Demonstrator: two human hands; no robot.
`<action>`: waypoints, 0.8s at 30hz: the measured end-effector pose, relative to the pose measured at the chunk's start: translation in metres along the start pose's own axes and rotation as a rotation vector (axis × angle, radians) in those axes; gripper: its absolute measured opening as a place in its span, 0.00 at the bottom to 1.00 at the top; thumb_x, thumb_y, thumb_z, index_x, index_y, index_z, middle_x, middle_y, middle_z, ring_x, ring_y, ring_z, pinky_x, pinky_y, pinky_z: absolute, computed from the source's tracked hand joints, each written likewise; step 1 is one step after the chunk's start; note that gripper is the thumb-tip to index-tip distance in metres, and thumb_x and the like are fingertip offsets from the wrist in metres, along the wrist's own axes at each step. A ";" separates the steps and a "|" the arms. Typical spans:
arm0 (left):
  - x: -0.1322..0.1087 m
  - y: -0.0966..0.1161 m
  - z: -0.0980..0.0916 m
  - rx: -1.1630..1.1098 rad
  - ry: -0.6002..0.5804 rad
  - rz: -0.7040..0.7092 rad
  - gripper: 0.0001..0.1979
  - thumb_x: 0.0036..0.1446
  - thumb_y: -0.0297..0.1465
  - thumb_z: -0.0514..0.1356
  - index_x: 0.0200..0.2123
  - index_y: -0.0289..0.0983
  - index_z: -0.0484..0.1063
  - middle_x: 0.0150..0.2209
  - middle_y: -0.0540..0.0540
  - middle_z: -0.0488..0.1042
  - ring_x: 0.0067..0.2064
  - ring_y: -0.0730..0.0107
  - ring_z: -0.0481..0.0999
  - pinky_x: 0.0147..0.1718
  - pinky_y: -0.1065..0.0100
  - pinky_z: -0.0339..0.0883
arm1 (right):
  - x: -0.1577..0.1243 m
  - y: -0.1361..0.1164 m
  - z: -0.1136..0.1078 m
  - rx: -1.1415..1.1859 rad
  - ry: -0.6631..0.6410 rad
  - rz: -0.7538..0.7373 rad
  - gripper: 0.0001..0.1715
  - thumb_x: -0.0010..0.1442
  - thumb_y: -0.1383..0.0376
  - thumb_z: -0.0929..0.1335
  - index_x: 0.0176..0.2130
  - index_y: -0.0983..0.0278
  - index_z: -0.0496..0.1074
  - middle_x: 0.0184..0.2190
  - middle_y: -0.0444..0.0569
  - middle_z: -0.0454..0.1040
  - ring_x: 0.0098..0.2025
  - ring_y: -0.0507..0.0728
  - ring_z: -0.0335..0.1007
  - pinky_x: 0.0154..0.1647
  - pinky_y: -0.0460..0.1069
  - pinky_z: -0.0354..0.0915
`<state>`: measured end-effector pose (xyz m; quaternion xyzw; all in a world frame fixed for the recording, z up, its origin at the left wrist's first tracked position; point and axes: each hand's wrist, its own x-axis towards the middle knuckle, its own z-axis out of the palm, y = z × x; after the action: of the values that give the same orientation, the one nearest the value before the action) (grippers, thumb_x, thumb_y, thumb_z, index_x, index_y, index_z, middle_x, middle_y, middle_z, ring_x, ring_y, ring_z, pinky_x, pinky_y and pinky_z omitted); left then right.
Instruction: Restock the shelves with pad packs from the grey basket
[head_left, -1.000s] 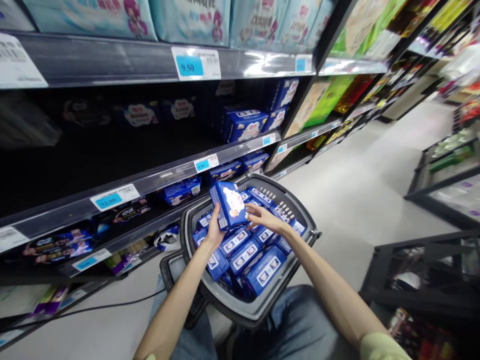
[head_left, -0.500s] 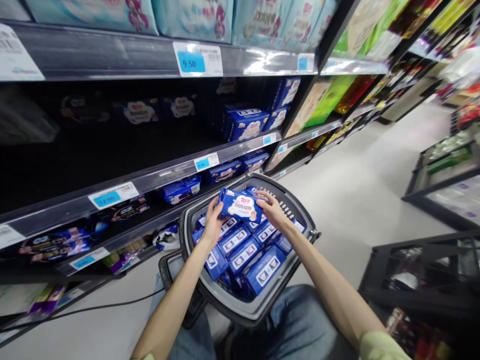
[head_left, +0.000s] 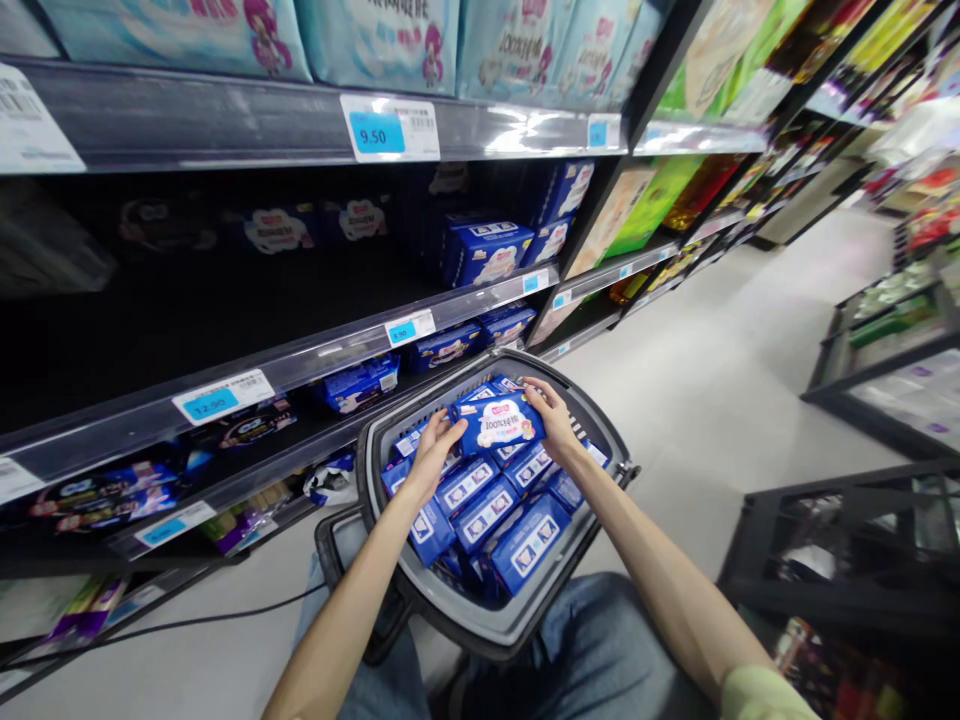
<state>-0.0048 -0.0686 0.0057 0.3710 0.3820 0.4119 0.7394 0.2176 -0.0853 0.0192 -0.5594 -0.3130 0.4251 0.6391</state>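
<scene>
Between my two hands is a blue pack of sanitary pads (head_left: 499, 420), with a white cloud-shaped label facing up. My left hand (head_left: 433, 452) grips its left end, thumb on the top face. At the right end, my right hand (head_left: 553, 415) is closed on the upper corner. The pack is held over a grey shopping basket (head_left: 517, 625) with a black rim. Several similar blue packs (head_left: 486, 512) fill the basket in rows, some partly covered by the held pack and my hands.
Left of the basket, a shelf (head_left: 315, 360) with price tags carries more blue packs (head_left: 491, 252). Light-blue packs (head_left: 382, 45) stand on the shelf above. A dark cable (head_left: 247, 608) crosses the floor at left. Black display stands (head_left: 840, 540) are on the right, across the pale aisle floor (head_left: 705, 380).
The held pack has shifted slightly right and lies a little flatter. My left thumb has moved onto its face, and my right hand has shifted right with it.
</scene>
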 end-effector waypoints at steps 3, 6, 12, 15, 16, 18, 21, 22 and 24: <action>0.001 0.000 0.000 0.007 -0.001 -0.001 0.30 0.49 0.44 0.71 0.53 0.41 0.69 0.52 0.43 0.77 0.50 0.59 0.76 0.43 0.66 0.67 | 0.001 0.002 0.000 -0.023 0.010 0.001 0.30 0.46 0.46 0.78 0.45 0.55 0.77 0.32 0.44 0.80 0.35 0.59 0.75 0.38 0.53 0.71; 0.001 0.000 0.000 0.011 -0.008 0.001 0.30 0.49 0.45 0.70 0.53 0.41 0.70 0.50 0.44 0.78 0.48 0.59 0.77 0.40 0.66 0.67 | 0.003 0.003 0.001 -0.029 0.014 0.004 0.31 0.46 0.44 0.77 0.45 0.56 0.77 0.37 0.46 0.82 0.39 0.62 0.77 0.42 0.55 0.72; 0.001 -0.001 -0.001 0.013 -0.049 0.020 0.27 0.51 0.44 0.70 0.51 0.42 0.70 0.49 0.45 0.78 0.47 0.61 0.77 0.40 0.67 0.67 | 0.003 0.002 0.002 0.043 -0.004 0.000 0.27 0.49 0.47 0.77 0.44 0.57 0.78 0.44 0.48 0.82 0.46 0.64 0.77 0.49 0.58 0.72; 0.002 -0.002 -0.001 0.021 -0.067 0.029 0.26 0.52 0.44 0.69 0.51 0.42 0.71 0.49 0.45 0.78 0.47 0.62 0.77 0.40 0.68 0.67 | 0.002 0.000 0.003 0.073 -0.006 0.006 0.25 0.49 0.49 0.78 0.44 0.57 0.80 0.45 0.48 0.82 0.48 0.65 0.77 0.53 0.58 0.72; 0.002 -0.002 -0.001 0.026 -0.072 0.031 0.26 0.52 0.44 0.69 0.51 0.41 0.70 0.49 0.45 0.78 0.47 0.62 0.77 0.40 0.68 0.67 | 0.002 0.000 0.004 0.079 -0.005 0.013 0.25 0.49 0.49 0.78 0.44 0.58 0.80 0.45 0.48 0.82 0.49 0.65 0.77 0.53 0.59 0.72; 0.002 -0.001 -0.001 0.037 -0.083 0.032 0.25 0.53 0.44 0.69 0.51 0.41 0.70 0.49 0.45 0.78 0.48 0.61 0.76 0.41 0.67 0.67 | 0.002 -0.001 0.004 0.087 -0.001 0.029 0.26 0.48 0.49 0.78 0.44 0.58 0.80 0.45 0.47 0.82 0.50 0.66 0.77 0.55 0.59 0.71; 0.002 -0.001 -0.001 0.044 -0.084 0.029 0.24 0.53 0.44 0.69 0.50 0.41 0.71 0.49 0.45 0.78 0.49 0.60 0.76 0.42 0.67 0.68 | 0.002 -0.001 0.005 0.083 0.009 0.038 0.27 0.47 0.50 0.78 0.44 0.58 0.81 0.45 0.47 0.83 0.51 0.66 0.76 0.55 0.60 0.72; 0.003 -0.002 -0.001 0.044 -0.080 0.026 0.25 0.52 0.44 0.69 0.50 0.42 0.71 0.49 0.45 0.78 0.49 0.60 0.76 0.42 0.66 0.68 | 0.002 -0.001 0.005 0.080 0.012 0.038 0.27 0.47 0.50 0.78 0.45 0.58 0.81 0.45 0.47 0.82 0.52 0.67 0.76 0.54 0.60 0.72; 0.003 -0.003 -0.002 0.046 -0.073 0.023 0.26 0.51 0.44 0.70 0.51 0.42 0.70 0.49 0.45 0.77 0.49 0.60 0.76 0.43 0.66 0.68 | 0.002 0.000 0.004 0.080 0.020 0.040 0.27 0.47 0.50 0.78 0.44 0.58 0.81 0.45 0.47 0.82 0.51 0.67 0.76 0.54 0.60 0.72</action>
<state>-0.0045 -0.0668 0.0019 0.4070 0.3600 0.3977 0.7393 0.2149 -0.0813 0.0201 -0.5440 -0.2781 0.4443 0.6552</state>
